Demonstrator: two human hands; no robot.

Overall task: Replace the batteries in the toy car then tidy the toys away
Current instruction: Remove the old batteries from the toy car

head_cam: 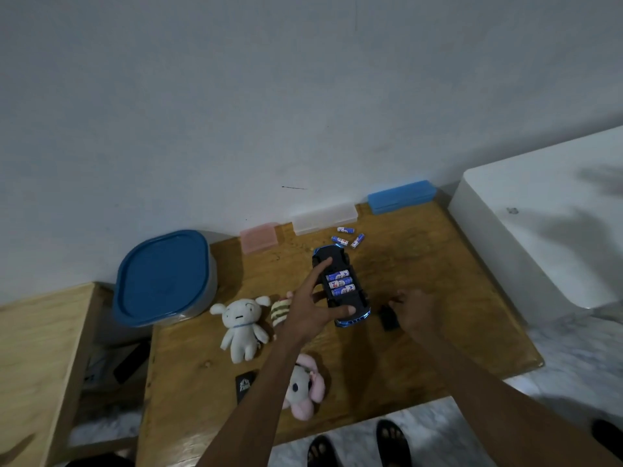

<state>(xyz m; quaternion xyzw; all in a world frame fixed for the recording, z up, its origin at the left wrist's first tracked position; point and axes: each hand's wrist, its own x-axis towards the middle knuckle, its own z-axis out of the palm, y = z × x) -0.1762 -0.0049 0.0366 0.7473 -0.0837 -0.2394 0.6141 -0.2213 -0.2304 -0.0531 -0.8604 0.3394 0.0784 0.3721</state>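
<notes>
- On the table [438,298], centre of view, the toy car [340,288] lies belly-up, nose end toward 6 o'clock, battery bay open with three batteries [340,283] seated side by side in it.
- Your left hand [313,308] steadies the car: fingers reach over its 9 o'clock side, thumb lies along the 6 o'clock end. Grip is on the car, a loose clamp rather than a lift.
- Your right hand [416,310] hovers at 3 o'clock of the car, over a small black piece [387,318] on the table, probably the bay cover. Cannot tell whether the fingers have closed on it; they are blurred and partly hidden.
- Three loose batteries [347,237] lie at 12 o'clock of the car, near the wall; my read is these are the old ones.
- Step in hand, as I judge it: cells are in, cover is next.
- Next move calls for picking up the black piece, lining its tabs with the bay edge and pressing it home while your left hand keeps the car from rocking.
- Tidying not begun: white plush [241,326] at 9 o'clock of the car, pink plush [303,385] at 7 o'clock, a striped toy [279,310] just beside your left wrist.
- Blue-lidded tub [161,278] sits at 9 o'clock, well apart, lid on; likely the toy store, so the lid must come off first.
- Pink box [259,237], clear box [325,217] and blue box [401,197] line the wall at 12 o'clock.
</notes>
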